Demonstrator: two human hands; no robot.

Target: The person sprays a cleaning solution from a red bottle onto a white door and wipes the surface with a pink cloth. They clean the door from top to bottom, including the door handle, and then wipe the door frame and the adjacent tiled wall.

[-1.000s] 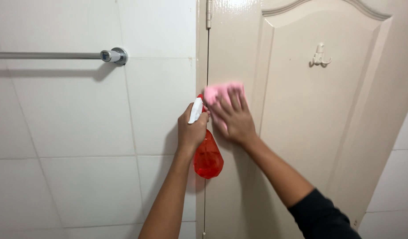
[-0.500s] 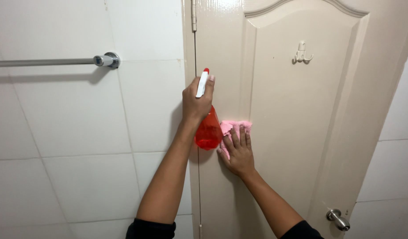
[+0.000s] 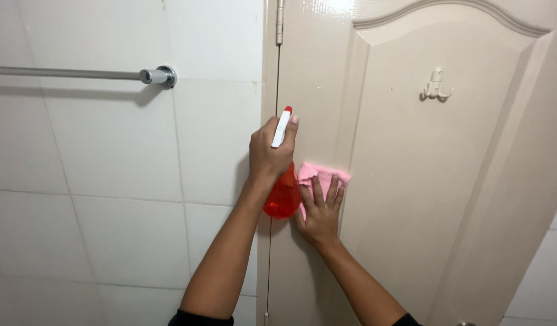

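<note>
Wiping is the step in hand: the right hand (image 3: 319, 211) presses a pink cloth (image 3: 322, 176) flat against the cream door (image 3: 423, 181), on the upright strip between the hinge edge and the raised panel. Its fingers (image 3: 332, 192) are spread apart and laid open over the lower part of the cloth, not curled round it; the cloth's upper edge shows bunched above the fingertips. The left hand (image 3: 271, 154) holds a red spray bottle (image 3: 282, 194) upright just beside the cloth, fingers clamped round the neck, the white trigger head (image 3: 281, 128) rising above the knuckles. Whether a finger rests on the trigger cannot be told from this angle.

Findings on method, offered as judgement:
- The open palm gives even pressure; keeping the cloth flattened rather than bunched would cover more surface per pass
- The moulded groove at the panel edge lies touching the cloth's right side; a fingertip pushed into the cloth there would likely reach dirt a flat palm skips
- The bottle hangs close to the door and partly in front of the wiping hand; holding it a little clear would avoid knocking it
- The nozzle's direction is not clear, so it should be checked before any squeeze

Surroundings: a hinge (image 3: 279, 23) at the top of the door edge, a double hook (image 3: 436, 86) on the panel, white wall tiles (image 3: 109, 169) and a metal towel rail (image 3: 79, 74) to the left
</note>
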